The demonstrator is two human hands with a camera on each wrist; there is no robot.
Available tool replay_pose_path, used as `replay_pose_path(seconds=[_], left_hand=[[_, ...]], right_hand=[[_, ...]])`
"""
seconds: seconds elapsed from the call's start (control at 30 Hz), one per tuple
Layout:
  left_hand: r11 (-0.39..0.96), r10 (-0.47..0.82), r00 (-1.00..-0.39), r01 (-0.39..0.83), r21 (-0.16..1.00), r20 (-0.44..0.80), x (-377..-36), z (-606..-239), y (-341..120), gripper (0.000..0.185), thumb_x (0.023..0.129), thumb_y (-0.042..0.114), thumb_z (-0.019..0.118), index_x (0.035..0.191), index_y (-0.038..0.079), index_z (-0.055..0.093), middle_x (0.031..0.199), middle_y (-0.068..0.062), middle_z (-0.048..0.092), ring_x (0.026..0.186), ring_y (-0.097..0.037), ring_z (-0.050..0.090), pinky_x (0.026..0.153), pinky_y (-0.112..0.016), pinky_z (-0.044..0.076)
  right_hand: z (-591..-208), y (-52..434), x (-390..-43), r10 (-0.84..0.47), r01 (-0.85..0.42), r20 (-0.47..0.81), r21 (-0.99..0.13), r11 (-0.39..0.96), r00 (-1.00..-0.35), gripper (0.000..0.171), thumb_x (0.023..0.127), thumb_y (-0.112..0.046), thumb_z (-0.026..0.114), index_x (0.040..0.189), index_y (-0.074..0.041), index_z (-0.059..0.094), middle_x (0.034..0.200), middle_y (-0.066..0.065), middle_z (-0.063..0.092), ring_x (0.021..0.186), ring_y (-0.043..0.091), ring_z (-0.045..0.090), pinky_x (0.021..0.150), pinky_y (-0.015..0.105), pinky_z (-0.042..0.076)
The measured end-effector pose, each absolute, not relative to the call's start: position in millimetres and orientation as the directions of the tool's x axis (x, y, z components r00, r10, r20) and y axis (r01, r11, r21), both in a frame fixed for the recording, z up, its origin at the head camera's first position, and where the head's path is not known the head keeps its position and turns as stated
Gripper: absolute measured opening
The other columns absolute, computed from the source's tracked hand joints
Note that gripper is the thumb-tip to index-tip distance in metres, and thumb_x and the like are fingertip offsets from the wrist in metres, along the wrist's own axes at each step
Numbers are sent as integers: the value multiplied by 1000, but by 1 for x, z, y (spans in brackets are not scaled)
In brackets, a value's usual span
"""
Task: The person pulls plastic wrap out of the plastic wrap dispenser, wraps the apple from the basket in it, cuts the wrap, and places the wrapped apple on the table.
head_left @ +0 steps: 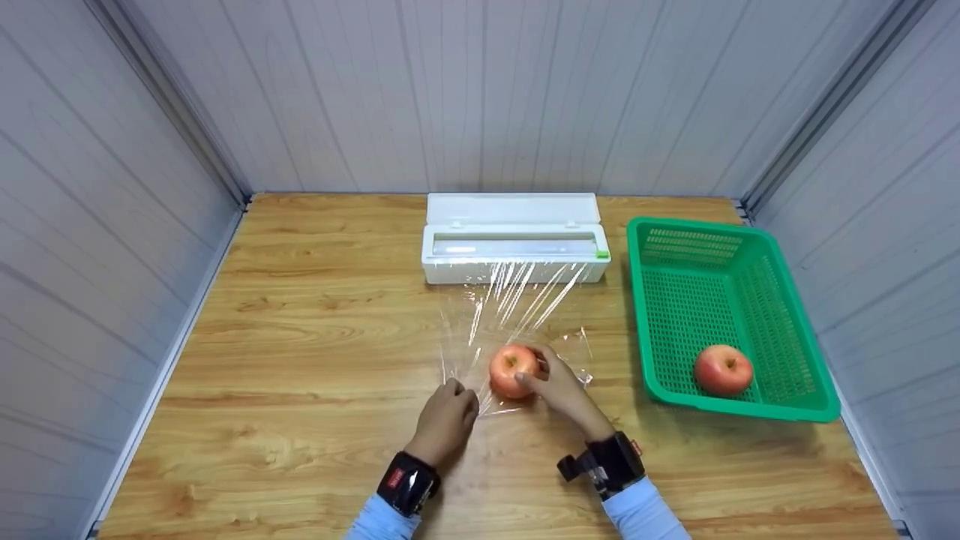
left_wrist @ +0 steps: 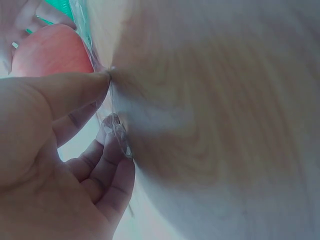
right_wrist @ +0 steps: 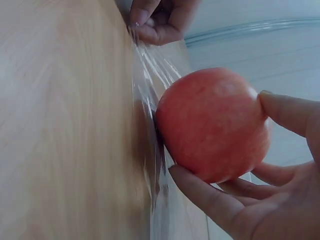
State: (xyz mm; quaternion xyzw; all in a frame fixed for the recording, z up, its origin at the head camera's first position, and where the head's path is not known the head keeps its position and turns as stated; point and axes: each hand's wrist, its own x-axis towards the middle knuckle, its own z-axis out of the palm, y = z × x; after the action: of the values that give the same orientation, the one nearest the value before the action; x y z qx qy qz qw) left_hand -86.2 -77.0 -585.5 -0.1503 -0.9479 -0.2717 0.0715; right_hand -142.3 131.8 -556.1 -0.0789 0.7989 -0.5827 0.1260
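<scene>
A red apple [head_left: 512, 369] sits on a sheet of clear cling film [head_left: 517, 307] drawn out from the white dispenser box [head_left: 514, 238] at the back of the wooden table. My right hand [head_left: 559, 386] holds the apple [right_wrist: 212, 125] from the right, fingers curled round it. Just left of the apple, my left hand [head_left: 448, 420] pinches the near corner of the film [left_wrist: 117, 127] between thumb and fingers. The apple [left_wrist: 50, 52] shows behind my left thumb.
A green plastic basket [head_left: 780, 300] stands on the right side of the table with a second red apple [head_left: 723, 369] inside. Grey panel walls enclose the table on the left, back and right. Bare wood [head_left: 315, 337] lies to the left.
</scene>
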Motion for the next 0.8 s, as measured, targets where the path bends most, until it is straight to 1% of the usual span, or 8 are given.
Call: replay_pose_path(seconds=[0.07, 0.2, 0.37, 0.47, 0.6, 0.7, 0.8], left_hand=[[807, 247, -944, 326, 492, 220, -86, -586, -77, 12, 77, 7, 66, 71, 12, 57, 78, -1, 45, 71, -17, 44, 62, -30, 37], [808, 254, -941, 334, 486, 225, -87, -588, -78, 11, 77, 7, 67, 72, 12, 58, 78, -1, 45, 71, -18, 46, 62, -31, 39], [815, 244, -948, 315, 486, 205, -88, -589, -79, 10, 76, 8, 68, 73, 12, 59, 79, -1, 46, 72, -19, 47, 63, -32, 40], [816, 246, -950, 311, 487, 193, -88, -589, -78, 10, 76, 8, 68, 74, 12, 59, 80, -1, 46, 72, -18, 47, 63, -32, 40], [809, 253, -949, 315, 497, 190, -89, -589, -78, 10, 77, 8, 68, 74, 12, 59, 80, -1, 45, 73, -17, 45, 64, -32, 40], [808, 252, -948, 316, 497, 193, -89, -590, -78, 10, 77, 7, 68, 74, 11, 59, 80, -1, 44, 72, -17, 45, 63, -32, 39], [810, 252, -949, 314, 496, 189, -90, -590, -78, 10, 77, 7, 68, 74, 11, 59, 80, -1, 44, 72, -17, 45, 63, -32, 39]], right_hand=[[-556, 135, -142, -293, 29, -120, -954, 297, -949, 60, 87, -11, 65, 137, 8, 37, 138, 30, 44, 127, 43, 45, 106, 48, 40], [-555, 144, -141, -325, 12, -125, -944, 331, -937, 61, 87, -11, 64, 137, 8, 36, 138, 31, 43, 125, 46, 47, 104, 49, 42], [-555, 151, -140, -358, -23, -118, -930, 366, -926, 60, 87, -7, 63, 137, 11, 35, 136, 34, 43, 121, 47, 49, 102, 49, 44], [-556, 153, -139, -360, -37, -119, -916, 400, -925, 61, 88, -7, 61, 139, 11, 33, 137, 34, 42, 122, 48, 48, 102, 48, 44], [-556, 154, -136, -345, -45, -119, -901, 432, -931, 64, 87, -6, 62, 140, 11, 31, 139, 34, 41, 124, 47, 46, 105, 50, 40], [-555, 154, -135, -350, -45, -117, -905, 423, -930, 66, 88, -7, 62, 141, 11, 29, 140, 33, 40, 125, 46, 46, 106, 51, 37], [-552, 157, -133, -331, -50, -103, -905, 423, -938, 65, 89, -9, 62, 142, 10, 29, 140, 32, 40, 124, 46, 47, 105, 51, 40]])
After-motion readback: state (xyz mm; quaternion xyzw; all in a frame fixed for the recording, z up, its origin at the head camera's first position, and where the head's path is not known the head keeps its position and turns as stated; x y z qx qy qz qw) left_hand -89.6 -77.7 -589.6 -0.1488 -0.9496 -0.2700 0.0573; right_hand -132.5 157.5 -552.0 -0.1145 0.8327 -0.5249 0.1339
